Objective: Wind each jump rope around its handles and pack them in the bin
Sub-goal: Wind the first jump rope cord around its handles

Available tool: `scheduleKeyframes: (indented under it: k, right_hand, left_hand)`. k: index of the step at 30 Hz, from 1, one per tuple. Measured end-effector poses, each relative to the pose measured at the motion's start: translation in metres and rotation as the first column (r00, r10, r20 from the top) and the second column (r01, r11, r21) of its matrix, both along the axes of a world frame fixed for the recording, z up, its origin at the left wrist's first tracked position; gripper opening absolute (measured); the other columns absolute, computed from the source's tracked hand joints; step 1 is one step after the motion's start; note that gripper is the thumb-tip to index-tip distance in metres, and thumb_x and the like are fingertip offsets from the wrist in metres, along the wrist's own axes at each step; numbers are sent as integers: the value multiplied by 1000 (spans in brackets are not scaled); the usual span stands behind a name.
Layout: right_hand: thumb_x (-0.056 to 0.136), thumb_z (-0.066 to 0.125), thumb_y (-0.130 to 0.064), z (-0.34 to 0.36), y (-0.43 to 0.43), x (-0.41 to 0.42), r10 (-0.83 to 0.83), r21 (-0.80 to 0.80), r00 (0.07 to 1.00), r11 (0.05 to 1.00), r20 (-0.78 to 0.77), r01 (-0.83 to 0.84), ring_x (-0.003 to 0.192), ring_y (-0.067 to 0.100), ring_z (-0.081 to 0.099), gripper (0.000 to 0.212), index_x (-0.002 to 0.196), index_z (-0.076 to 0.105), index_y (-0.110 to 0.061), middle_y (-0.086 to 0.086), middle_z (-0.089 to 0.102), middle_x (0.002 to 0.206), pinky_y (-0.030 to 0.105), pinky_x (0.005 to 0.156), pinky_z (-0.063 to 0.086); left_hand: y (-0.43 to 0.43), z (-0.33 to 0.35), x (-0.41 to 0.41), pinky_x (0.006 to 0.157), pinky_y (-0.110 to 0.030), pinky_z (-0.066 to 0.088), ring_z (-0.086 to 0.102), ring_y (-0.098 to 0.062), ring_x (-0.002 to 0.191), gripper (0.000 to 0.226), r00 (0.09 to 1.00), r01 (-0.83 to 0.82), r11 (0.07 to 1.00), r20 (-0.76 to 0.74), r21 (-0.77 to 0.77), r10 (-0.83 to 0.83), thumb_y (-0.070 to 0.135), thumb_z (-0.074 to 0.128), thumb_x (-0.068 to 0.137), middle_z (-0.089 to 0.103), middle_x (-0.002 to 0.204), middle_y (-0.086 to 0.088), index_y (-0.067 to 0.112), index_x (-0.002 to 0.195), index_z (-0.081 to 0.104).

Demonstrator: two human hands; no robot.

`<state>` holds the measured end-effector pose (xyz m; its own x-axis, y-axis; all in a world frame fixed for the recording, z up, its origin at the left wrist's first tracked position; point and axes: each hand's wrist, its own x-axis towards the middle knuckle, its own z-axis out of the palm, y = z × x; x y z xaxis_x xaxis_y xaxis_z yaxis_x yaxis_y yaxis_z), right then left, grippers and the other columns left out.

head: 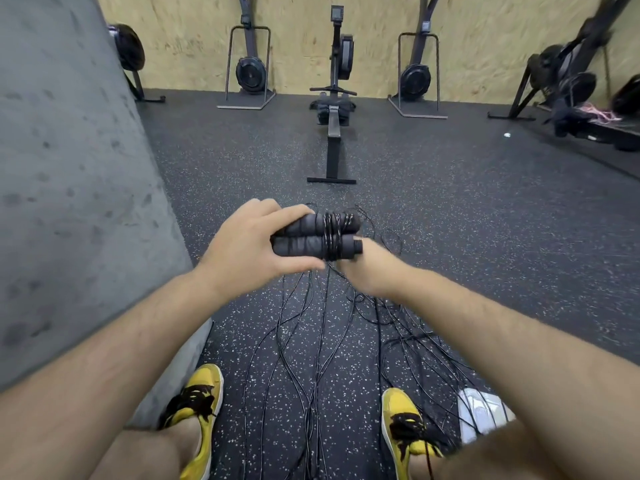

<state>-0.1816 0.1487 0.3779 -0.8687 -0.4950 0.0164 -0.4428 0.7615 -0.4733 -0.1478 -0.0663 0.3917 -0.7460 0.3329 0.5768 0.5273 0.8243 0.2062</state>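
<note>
Far left: a grey concrete wall (62,188), slanting down to the speckled black rubber floor (450,244). Below it, a yellow shoe (199,407) with black laces, planted on the floor beside the wall's foot.

Left of centre: the left hand (249,251), fingers curled round the ends of a pair of black foam handles (304,237), thumb underneath, gripping both held side by side and level, above the floor. Several turns of thin black cord (330,233) already wound crosswise about the middle of the pair. Straight behind, at the far edge of the floor, a rowing machine (334,98) against a plywood wall (374,36), flanked by two upright fan machines (251,64).

Right of centre: the right hand (370,271), just under the handles' capped ends, fingers bent and turned away from the camera; blurred, cannot tell whether pinching the cord or not. Beneath both hands, loose black jump ropes (304,358) trailing in long tangled strands across the floor between the feet.

Further right: the second yellow shoe (405,427), and beside it the corner of a white bin (474,407), partly hidden by the right forearm, rope strands lying over it.
</note>
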Motion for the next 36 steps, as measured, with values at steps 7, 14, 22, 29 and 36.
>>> scheduleKeyframes:
  k: [7,14,22,29,36]
  right_hand:
    - [108,35,-37,-5,-29,30,71,199,979,974,191,-109,75,24,62,28,99,45,-12,9,62,92,35,67,41]
    - [104,43,-31,35,-24,41,155,240,982,963,-110,-125,80,27,56,22,92,55,-16,3,58,85,30,64,32]
    - [97,49,-53,49,-6,0,165,248,883,967,-439,-57,100,17,60,26,103,65,-33,-9,66,100,36,81,48]
    - [101,54,-30,26,14,-27,-1,-143,964,989,-268,-39,76,9,54,17,87,62,-31,-12,57,77,30,69,42]
    - [109,35,-27,-9,-34,9,15,-58,998,998,57,-11,74,18,57,20,106,51,-16,-4,56,82,24,55,40]
  left_hand:
    - [-22,-14,-32,78,-45,50,47,-27,80,80,975,-220,966,9,-136,223,79,63,69,51,86,-3,32,134,61]
    - [-28,-27,-33,67,-39,49,50,-30,73,70,982,-186,938,-33,-294,184,55,87,65,54,83,-7,26,125,66]
    - [-25,-15,-21,69,-41,49,43,-23,75,64,1000,11,944,2,-331,-11,73,59,71,50,85,1,27,115,67]
    - [-7,-1,1,86,-26,36,46,-12,91,75,969,205,971,165,-124,-184,75,67,73,54,96,9,31,133,56]
    - [-19,0,-11,88,-37,40,50,-20,93,74,997,-41,999,64,-33,43,72,64,74,56,97,3,28,133,54]
